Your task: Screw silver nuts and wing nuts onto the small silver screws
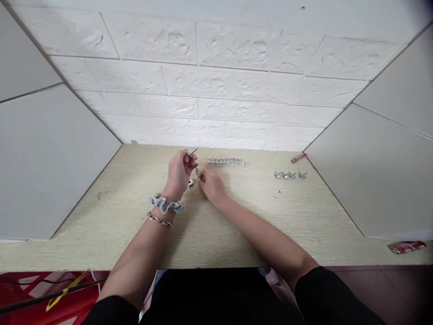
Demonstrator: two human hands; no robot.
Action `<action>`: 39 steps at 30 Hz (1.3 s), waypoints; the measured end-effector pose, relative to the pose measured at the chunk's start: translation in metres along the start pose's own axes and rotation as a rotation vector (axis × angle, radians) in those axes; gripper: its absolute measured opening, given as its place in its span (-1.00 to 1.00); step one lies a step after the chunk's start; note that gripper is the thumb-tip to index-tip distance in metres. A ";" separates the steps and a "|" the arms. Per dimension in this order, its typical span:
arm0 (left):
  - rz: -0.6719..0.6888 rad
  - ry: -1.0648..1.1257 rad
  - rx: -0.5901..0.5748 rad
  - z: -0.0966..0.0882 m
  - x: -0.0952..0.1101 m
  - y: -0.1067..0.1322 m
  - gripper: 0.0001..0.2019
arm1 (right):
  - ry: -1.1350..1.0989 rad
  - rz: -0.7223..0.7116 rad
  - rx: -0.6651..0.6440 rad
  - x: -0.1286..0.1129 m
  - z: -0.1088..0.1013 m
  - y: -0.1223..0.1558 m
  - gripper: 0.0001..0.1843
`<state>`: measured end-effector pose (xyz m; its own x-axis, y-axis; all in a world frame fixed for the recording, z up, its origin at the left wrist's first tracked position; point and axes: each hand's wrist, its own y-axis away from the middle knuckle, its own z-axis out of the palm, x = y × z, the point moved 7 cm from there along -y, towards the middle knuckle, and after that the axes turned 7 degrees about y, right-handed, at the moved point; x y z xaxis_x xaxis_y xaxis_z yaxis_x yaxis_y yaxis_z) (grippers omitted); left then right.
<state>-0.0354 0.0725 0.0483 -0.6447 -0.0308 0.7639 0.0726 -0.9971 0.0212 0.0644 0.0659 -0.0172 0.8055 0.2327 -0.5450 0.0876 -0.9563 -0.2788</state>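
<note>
My left hand (180, 172) is raised over the middle of the table, fingers closed on a silver bolt (192, 152) that slants up to the right. Just to its right, my right hand (212, 186) reaches down to the tabletop with thumb and fingers pinched together. Whatever they hold, if anything, is too small to make out. Between the hands stands a small stack of metal nuts (196, 171). A pile of round washers (191, 183) sits beside my left wrist, partly hidden by it. Behind my right hand, several bolts (225, 160) stand in a row.
Several wing nuts (286, 175) lie in a row on the right of the wooden table (216, 239). One red cylindrical object (298, 158) lies at the back right, another red one (406, 247) near the front right corner. White panels (368, 171) and a brick-patterned wall (216, 81) enclose the table.
</note>
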 end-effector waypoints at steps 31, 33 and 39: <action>-0.095 -0.230 -0.106 0.001 -0.018 -0.001 -0.74 | -0.520 -0.010 0.292 0.004 -0.049 0.009 -0.72; -0.152 -0.306 -0.138 0.002 -0.024 0.001 -0.78 | -0.585 -0.008 0.333 0.004 -0.059 0.010 -0.68; -0.216 -0.424 -0.202 0.006 -0.031 0.005 -0.84 | -0.638 -0.008 0.368 0.000 -0.064 0.012 -0.75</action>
<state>-0.0107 0.0688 0.0288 -0.2609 0.1662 0.9509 -0.2030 -0.9725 0.1143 0.1028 0.0434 0.0301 0.2981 0.4045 -0.8646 -0.2003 -0.8591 -0.4710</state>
